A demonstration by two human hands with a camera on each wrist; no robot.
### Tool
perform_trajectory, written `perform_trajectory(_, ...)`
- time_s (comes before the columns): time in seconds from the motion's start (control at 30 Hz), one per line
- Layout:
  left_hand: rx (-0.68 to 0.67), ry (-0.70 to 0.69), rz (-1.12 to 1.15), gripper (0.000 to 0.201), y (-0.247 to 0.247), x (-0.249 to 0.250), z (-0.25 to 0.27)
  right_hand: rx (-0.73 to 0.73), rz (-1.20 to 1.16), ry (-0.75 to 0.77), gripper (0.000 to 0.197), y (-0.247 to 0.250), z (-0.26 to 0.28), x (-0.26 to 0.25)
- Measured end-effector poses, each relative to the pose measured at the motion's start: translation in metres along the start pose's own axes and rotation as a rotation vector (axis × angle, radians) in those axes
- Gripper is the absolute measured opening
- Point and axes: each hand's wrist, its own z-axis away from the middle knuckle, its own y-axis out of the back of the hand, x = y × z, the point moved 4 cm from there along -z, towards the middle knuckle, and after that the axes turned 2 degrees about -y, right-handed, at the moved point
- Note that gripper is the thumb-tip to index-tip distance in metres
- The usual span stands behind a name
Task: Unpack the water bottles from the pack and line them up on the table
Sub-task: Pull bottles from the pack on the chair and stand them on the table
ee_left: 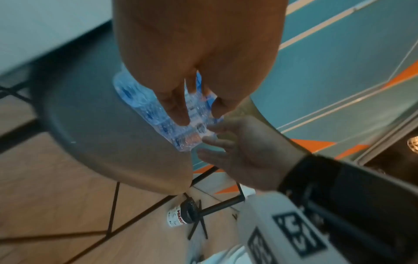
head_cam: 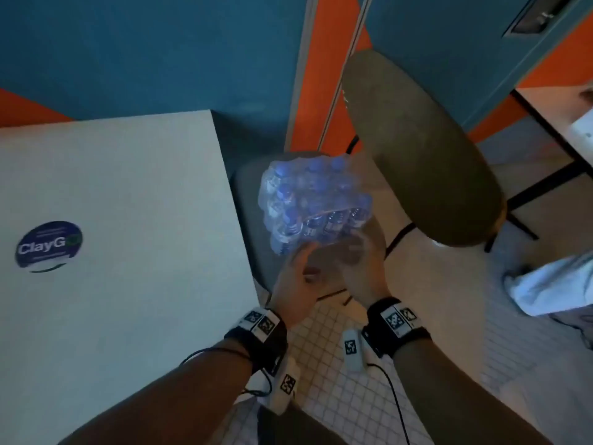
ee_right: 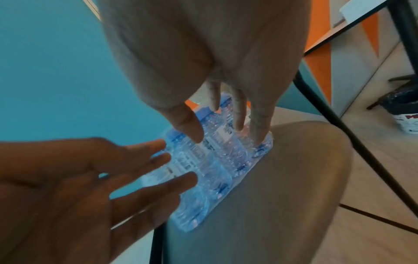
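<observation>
A shrink-wrapped pack of water bottles with blue caps lies on a grey chair seat, right of the white table. My left hand reaches to the pack's near left corner with its fingers straight and spread. My right hand comes in at the near right side, fingers extended too. In the right wrist view the right fingers lie over the pack and the left fingertips sit at its edge. Neither hand curls round anything. The frames are too blurred to show contact.
The chair's rounded backrest stands right of the pack. A round ClayGo sticker is on the table. A cup stands on the floor under the chair. A person's leg and shoe are at the right, and another table is further back.
</observation>
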Motion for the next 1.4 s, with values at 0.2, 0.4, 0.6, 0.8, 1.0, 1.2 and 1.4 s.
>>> perform_trajectory(0.2,0.136,0.012,-0.249,0.096,-0.027,0.019,-0.062,-0.115,0.186,-0.025,0.065,0.015,-0.057,-0.037)
perform_trajectory(0.4,0.188,0.229,-0.472,0.094,-0.029,0.019,-0.095,-0.119,0.180,0.086,0.037,0.019,-0.074,-0.049)
perform_trajectory(0.6,0.158,0.083,-0.738,0.061,-0.020,0.013,-0.077,-0.131,0.080,0.114,0.038,0.018,-0.063,-0.006)
perform_trajectory(0.8,0.118,-0.079,-0.749,0.054,0.010,0.012,-0.035,-0.139,0.171,0.263,0.050,0.028,-0.027,0.012)
perform_trajectory(1.0,0.134,0.032,-0.294,0.054,0.134,0.001,0.052,-0.361,0.019,0.425,0.051,0.009,0.019,-0.052)
perform_trajectory(1.2,0.519,0.159,-0.325,0.056,0.300,-0.030,0.147,-0.640,0.050,0.544,0.061,-0.139,0.064,-0.141)
perform_trajectory(1.4,0.814,0.247,-0.423,0.054,0.453,-0.063,0.166,-0.694,0.038,0.581,0.063,-0.311,0.104,-0.210)
